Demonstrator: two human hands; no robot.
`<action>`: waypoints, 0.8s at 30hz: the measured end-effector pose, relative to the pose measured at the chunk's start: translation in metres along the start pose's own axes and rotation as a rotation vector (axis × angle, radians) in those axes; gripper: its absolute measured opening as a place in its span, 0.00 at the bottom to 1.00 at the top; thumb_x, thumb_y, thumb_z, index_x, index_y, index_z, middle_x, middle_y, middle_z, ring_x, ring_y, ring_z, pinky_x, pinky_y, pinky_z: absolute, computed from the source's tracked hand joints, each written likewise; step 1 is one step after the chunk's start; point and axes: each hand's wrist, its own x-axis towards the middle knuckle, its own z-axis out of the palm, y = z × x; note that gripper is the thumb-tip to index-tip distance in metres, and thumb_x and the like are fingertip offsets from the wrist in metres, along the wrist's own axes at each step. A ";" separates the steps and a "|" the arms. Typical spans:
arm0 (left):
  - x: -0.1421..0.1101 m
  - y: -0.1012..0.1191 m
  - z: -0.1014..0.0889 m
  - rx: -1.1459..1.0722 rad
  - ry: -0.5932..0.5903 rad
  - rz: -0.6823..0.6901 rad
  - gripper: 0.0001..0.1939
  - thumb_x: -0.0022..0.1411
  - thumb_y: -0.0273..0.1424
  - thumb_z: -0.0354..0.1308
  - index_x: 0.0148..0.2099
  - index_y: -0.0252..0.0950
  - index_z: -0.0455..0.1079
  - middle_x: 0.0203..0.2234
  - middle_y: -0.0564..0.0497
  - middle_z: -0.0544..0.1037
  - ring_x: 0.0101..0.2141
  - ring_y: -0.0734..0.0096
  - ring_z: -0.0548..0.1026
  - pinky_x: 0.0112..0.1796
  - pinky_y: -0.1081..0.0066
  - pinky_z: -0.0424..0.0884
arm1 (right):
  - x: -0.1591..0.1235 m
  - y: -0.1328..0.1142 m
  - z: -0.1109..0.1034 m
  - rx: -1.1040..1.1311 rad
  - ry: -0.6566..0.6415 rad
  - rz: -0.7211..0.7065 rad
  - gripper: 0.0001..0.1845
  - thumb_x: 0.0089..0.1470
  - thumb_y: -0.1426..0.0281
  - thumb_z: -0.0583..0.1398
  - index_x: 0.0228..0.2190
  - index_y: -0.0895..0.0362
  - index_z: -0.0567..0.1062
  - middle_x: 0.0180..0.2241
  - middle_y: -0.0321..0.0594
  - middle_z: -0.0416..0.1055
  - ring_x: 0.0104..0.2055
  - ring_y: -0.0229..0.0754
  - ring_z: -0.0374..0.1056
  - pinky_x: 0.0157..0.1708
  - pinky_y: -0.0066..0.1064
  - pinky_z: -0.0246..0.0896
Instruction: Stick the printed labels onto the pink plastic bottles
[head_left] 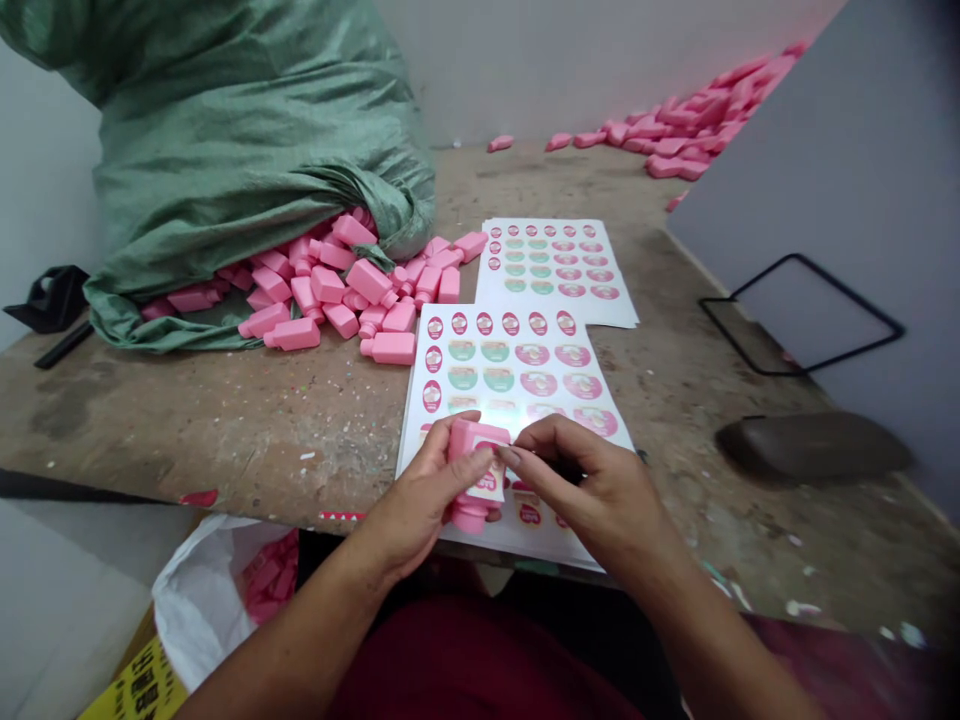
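While the left hand (420,500) grips a pink bottle (471,478) cap-down just above the sticker sheet (514,352) — a firm, steady hold — the right hand (592,490) narrows to a pinch, fingertips (510,455) close against the label (487,482) — neat, square work.

Bright diffuse lt; label sheet (510,400) glare; edges warped

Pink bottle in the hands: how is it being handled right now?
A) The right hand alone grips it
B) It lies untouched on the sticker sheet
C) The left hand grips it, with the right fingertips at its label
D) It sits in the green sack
C. The left hand grips the pink bottle over the sticker sheet, and the right hand has its fingertips at the label.
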 end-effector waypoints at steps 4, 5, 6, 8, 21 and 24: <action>-0.001 0.000 0.005 0.027 0.003 -0.007 0.23 0.57 0.34 0.66 0.53 0.38 0.64 0.42 0.49 0.72 0.36 0.74 0.72 0.33 0.73 0.73 | 0.000 0.005 0.001 -0.301 0.228 -0.204 0.14 0.57 0.56 0.60 0.29 0.52 0.76 0.24 0.35 0.75 0.25 0.39 0.66 0.32 0.33 0.57; -0.001 0.000 0.007 0.028 0.012 -0.017 0.24 0.55 0.33 0.67 0.52 0.37 0.64 0.42 0.49 0.72 0.36 0.73 0.72 0.32 0.73 0.73 | 0.000 0.006 0.002 -0.324 0.270 -0.214 0.15 0.58 0.55 0.60 0.29 0.52 0.76 0.25 0.35 0.76 0.25 0.39 0.66 0.32 0.34 0.57; -0.001 0.000 0.008 0.031 0.021 -0.030 0.25 0.53 0.33 0.69 0.51 0.37 0.64 0.42 0.48 0.72 0.37 0.72 0.73 0.32 0.74 0.72 | 0.001 0.006 0.002 -0.322 0.296 -0.201 0.16 0.58 0.54 0.59 0.29 0.52 0.76 0.25 0.35 0.76 0.25 0.39 0.66 0.32 0.34 0.57; -0.005 0.001 0.005 0.046 0.057 -0.054 0.30 0.48 0.32 0.71 0.51 0.38 0.63 0.41 0.47 0.73 0.38 0.69 0.74 0.31 0.74 0.71 | 0.001 0.007 0.004 -0.275 0.293 -0.138 0.17 0.58 0.52 0.58 0.29 0.52 0.75 0.24 0.35 0.74 0.25 0.40 0.65 0.30 0.33 0.57; -0.095 0.075 -0.115 1.149 0.492 0.135 0.22 0.57 0.41 0.62 0.54 0.46 0.73 0.49 0.45 0.79 0.50 0.52 0.75 0.54 0.55 0.65 | -0.003 0.036 0.020 -0.177 0.064 -0.030 0.21 0.57 0.46 0.57 0.33 0.48 0.77 0.26 0.37 0.77 0.27 0.46 0.72 0.27 0.34 0.64; -0.015 0.081 -0.094 1.280 0.389 0.526 0.16 0.58 0.31 0.59 0.49 0.42 0.76 0.48 0.42 0.78 0.50 0.52 0.73 0.55 0.54 0.63 | -0.007 0.027 0.030 -0.222 0.097 -0.085 0.20 0.59 0.47 0.55 0.32 0.48 0.77 0.28 0.36 0.77 0.27 0.45 0.71 0.28 0.35 0.63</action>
